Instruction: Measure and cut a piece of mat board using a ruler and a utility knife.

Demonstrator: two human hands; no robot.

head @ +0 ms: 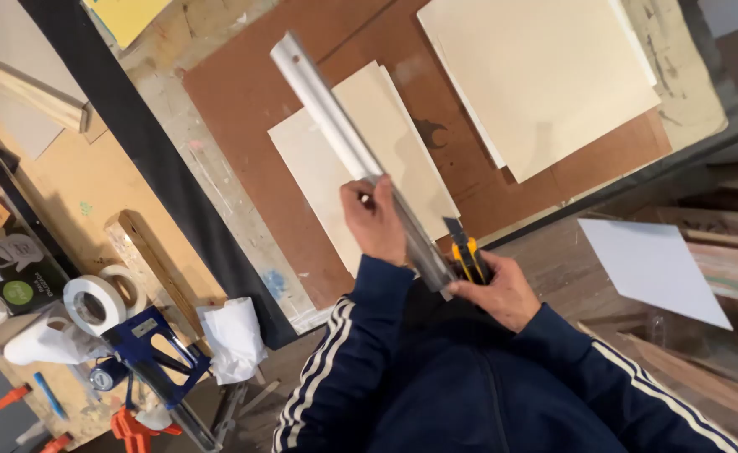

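While our left hand (375,220) presses flat on the metal straightedge (354,151), our right hand (497,289) closes around a yellow utility knife (468,254) at its near end.

From the head view, the straightedge runs lengthwise away from us, up and leftward beyond the left hand, across a cream sheet of card (360,159) that lies just ahead of both hands. The knife blade points forward, just right of the straightedge edge, so the right hand is nearer the cut line. Beneath the sheet lies a brown board (302,218) on a paint-flecked bench (209,176); a larger cream sheet (545,75) sits farther ahead to the right. Tape rolls (92,304) and a blue tool (152,352) lie well left of the left hand.
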